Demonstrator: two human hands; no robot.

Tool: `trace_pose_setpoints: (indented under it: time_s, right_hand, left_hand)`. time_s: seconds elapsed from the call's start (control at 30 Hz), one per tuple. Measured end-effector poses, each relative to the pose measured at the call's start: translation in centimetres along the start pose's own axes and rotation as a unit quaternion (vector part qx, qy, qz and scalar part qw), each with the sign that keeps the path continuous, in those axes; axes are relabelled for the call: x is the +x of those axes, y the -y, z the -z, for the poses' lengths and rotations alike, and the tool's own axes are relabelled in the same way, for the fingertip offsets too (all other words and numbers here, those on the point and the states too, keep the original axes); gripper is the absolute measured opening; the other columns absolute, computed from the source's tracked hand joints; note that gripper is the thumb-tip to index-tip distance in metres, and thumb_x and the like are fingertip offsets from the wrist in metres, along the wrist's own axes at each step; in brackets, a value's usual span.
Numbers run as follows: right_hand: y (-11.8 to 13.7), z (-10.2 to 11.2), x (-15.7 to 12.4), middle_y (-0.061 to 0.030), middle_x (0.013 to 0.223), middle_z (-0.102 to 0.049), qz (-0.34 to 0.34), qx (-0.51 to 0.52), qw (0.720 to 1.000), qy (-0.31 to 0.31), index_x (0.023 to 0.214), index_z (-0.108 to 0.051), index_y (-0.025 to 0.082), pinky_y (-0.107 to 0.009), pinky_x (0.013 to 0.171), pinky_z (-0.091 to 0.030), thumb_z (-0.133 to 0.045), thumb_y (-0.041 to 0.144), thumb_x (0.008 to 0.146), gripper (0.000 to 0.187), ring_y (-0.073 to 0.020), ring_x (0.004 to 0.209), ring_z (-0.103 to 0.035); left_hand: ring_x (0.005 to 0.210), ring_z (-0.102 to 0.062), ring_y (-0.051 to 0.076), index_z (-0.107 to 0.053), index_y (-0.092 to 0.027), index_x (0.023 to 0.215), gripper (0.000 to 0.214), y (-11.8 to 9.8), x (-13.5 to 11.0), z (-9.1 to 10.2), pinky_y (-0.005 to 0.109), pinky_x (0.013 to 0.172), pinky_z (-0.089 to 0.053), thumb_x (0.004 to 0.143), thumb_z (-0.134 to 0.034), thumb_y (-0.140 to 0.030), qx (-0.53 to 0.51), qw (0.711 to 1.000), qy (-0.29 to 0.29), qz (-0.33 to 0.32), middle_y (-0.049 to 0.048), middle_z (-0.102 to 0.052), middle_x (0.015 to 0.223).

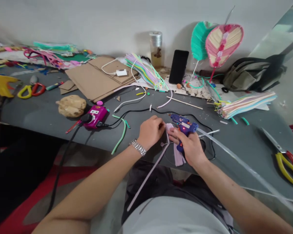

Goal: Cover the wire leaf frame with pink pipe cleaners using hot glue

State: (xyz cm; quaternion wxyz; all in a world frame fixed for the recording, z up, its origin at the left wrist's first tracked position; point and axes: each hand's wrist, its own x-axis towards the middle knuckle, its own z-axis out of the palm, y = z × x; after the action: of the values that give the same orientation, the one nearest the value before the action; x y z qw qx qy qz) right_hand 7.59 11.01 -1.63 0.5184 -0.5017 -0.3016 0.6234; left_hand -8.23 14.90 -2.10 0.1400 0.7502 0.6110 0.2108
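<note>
My right hand [191,146] is wrapped round a blue glue gun [184,125] with a small red light and a long clear glue stick [234,156] out of its back. Its nozzle points left, toward my left hand [150,131], which wears a metal watch. The left fingers are pinched at the upper edge of a lilac pipe cleaner piece [170,126]; their tips are partly hidden. From that piece a long lilac pipe cleaner [147,178] slants down over my lap. Below the glue gun hangs a flat lilac bundle [178,157] at the table's edge.
A magenta power adapter [96,117] with black cables lies left, near a tan lump [72,106]. Scissors [283,156] lie right. Behind are cardboard [95,78], pipe cleaner bundles [144,70], a phone [179,66] and a jar [156,48]. A co-worker's hand holds a yellow glue gun [3,84].
</note>
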Motion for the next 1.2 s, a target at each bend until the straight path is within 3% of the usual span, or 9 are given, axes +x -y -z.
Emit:
trace_pose_setpoints:
  time_s: [0.37,0.47,0.8,0.87,1.0,1.2]
  right_hand:
    - [-0.4,0.4,-0.1,-0.0095,0.098,-0.080,-0.030,0.007,0.999,-0.006,0.094,-0.074,0.016,-0.042,0.096,-0.064,-0.092,0.045,0.067,0.043,-0.0296,0.103,-0.078]
    - [-0.4,0.5,-0.1,-0.0106,0.101,-0.080,-0.032,0.012,0.999,-0.007,0.094,-0.074,0.016,-0.043,0.096,-0.064,-0.091,0.046,0.068,0.044,-0.0298,0.103,-0.078]
    - [-0.7,0.5,-0.4,-0.0077,0.098,-0.080,0.011,-0.018,1.000,-0.004,0.096,-0.075,0.019,-0.046,0.098,-0.062,-0.085,0.049,0.076,0.038,-0.0290,0.098,-0.077]
    - [-0.7,0.5,-0.5,-0.0075,0.098,-0.080,0.025,-0.030,0.999,0.006,0.096,-0.076,0.020,-0.046,0.098,-0.062,-0.084,0.050,0.078,0.036,-0.0284,0.096,-0.077]
    - [-0.7,0.4,-0.4,-0.0079,0.095,-0.080,0.028,-0.023,0.999,0.018,0.095,-0.076,0.018,-0.046,0.096,-0.062,-0.084,0.051,0.077,0.038,-0.0280,0.093,-0.078]
    - [-0.3,0.2,-0.3,-0.0074,0.097,-0.080,0.023,0.001,1.000,0.017,0.093,-0.076,0.019,-0.045,0.098,-0.062,-0.085,0.048,0.076,0.035,-0.0278,0.094,-0.078]
  left_hand:
    - [0.081,-0.062,0.021,-0.067,-0.017,0.090,0.023,0.8,0.4,-0.5,0.033,0.064,-0.037,0.103,-0.048,-0.025,0.120,0.986,0.010,-0.119,0.0094,-0.066,0.093]
    - [0.081,-0.062,0.021,-0.065,-0.017,0.091,0.020,0.9,0.7,-0.7,0.033,0.064,-0.037,0.101,-0.049,-0.023,0.128,0.984,0.009,-0.123,0.0093,-0.066,0.094]
    - [0.072,-0.061,0.019,-0.061,-0.020,0.083,0.009,-0.4,1.3,0.5,0.029,0.065,-0.039,0.090,-0.058,-0.017,-0.071,0.997,0.013,0.010,0.0053,-0.068,0.078]
    - [0.065,-0.061,0.017,-0.061,-0.020,0.077,0.011,-0.5,1.7,0.7,0.027,0.062,-0.039,0.087,-0.060,-0.014,-0.166,0.984,0.027,0.056,0.0028,-0.067,0.069]
    - [0.051,-0.061,0.014,-0.061,-0.019,0.070,0.018,-0.7,2.3,1.0,0.023,0.054,-0.042,0.081,-0.060,-0.005,-0.351,0.922,0.066,0.151,-0.0013,-0.063,0.056]
    - [0.047,-0.061,0.012,-0.067,-0.015,0.071,0.018,-1.6,2.3,1.5,0.022,0.048,-0.047,0.087,-0.064,-0.007,-0.403,0.889,0.055,0.209,0.0007,-0.065,0.057]
